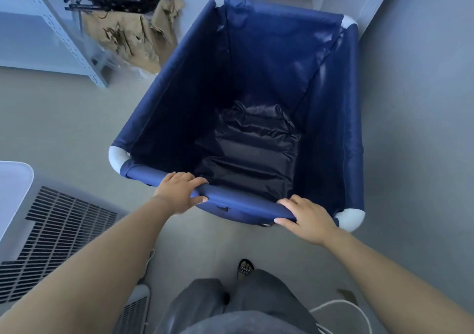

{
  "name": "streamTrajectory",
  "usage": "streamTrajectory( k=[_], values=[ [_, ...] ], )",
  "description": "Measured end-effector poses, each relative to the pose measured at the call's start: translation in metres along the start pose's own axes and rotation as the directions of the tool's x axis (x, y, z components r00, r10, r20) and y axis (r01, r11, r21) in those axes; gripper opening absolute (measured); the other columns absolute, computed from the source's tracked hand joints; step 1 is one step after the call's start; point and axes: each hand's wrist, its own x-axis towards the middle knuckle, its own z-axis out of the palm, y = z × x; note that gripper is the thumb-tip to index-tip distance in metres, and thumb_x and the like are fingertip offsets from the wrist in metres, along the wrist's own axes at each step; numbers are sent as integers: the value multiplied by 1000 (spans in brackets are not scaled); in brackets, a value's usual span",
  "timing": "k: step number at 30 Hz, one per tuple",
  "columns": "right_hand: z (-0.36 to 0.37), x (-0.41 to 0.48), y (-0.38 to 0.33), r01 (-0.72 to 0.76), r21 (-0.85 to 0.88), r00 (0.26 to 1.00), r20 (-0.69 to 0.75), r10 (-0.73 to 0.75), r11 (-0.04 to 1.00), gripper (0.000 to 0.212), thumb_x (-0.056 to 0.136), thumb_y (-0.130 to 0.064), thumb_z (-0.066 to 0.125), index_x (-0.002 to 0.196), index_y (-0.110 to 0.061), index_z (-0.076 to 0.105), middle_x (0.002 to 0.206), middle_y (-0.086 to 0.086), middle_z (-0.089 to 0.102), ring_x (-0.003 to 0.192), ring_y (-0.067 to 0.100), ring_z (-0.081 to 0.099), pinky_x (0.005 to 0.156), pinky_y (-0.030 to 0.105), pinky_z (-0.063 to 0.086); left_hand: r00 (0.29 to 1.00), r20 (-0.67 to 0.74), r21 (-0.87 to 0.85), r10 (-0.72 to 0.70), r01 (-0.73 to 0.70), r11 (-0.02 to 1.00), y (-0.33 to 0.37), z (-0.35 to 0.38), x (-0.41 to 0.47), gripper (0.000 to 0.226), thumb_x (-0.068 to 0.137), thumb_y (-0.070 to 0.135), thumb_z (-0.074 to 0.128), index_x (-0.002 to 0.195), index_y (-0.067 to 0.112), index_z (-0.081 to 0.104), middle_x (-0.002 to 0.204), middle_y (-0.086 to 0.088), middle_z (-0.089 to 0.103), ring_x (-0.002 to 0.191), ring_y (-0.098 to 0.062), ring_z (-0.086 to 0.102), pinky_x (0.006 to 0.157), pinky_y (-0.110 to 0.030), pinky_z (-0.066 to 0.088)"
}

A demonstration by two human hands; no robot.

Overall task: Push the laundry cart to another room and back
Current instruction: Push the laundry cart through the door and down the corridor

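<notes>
"Two hands: list their hold, left to right."

"Item one, left hand (179, 192): fingers curled over the padded blue near rail (243, 205), thumb on its near face, gripping. Item two, right hand (306, 218): same clasp on that rail, beside the rounded white plastic corner joint (350, 219). From my desk I'd push evenly through both. That should stop the nose swinging toward the grey metal shelving (73, 44) on the left or the white door frame (379, 3) on the right."

"And the cart itself?"

"Item three, deep blue fabric laundry cart (164, 77): stands on the grey floor directly ahead of the wearer's feet, between shelving and frame. Rectangular, four white corners, glossy lining, slack sides. Contents: one dark crumpled fabric bundle (248, 154) on the bottom, towards the near side. Light load, I judge; it should roll easily."
</notes>
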Motion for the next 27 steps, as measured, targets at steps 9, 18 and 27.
streamTrajectory(
  k=[9, 18, 27],
  values=[
    [9, 0, -34, -202, -175, 979, 4, 206, 964, 56, 91, -61, 32, 135, -27, 35, 122, 0, 48, 108, 24, 46, 86, 44, 36, 985, -94, -3, -146, 146, 989, -48, 11, -14, 55, 89, 62, 34, 138, 35, 33, 138, 5, 42, 135, -18, 28, 115, -54, 7],
    [26, 2, -92, -333, 66, 940, -53, 336, 941, 47, 93, -59, 27, 136, -42, 30, 131, -5, 41, 116, 24, 37, 106, 47, 16, 987, -127, -64, -97, 90, 994, -58, 15, -23, 54, 89, 60, 40, 135, 31, 41, 133, -1, 49, 133, -25, 32, 116, -49, 11],
    [35, -40, -92, -348, 66, 937, 7, 348, 935, 38, 92, -59, 30, 126, -44, 39, 122, -10, 46, 112, 18, 39, 101, 43, 19, 997, -47, -46, -61, 59, 997, -44, 28, -61, 54, 85, 68, 37, 129, 35, 43, 124, 2, 50, 124, -23, 38, 115, -43, 15]
  ],
)
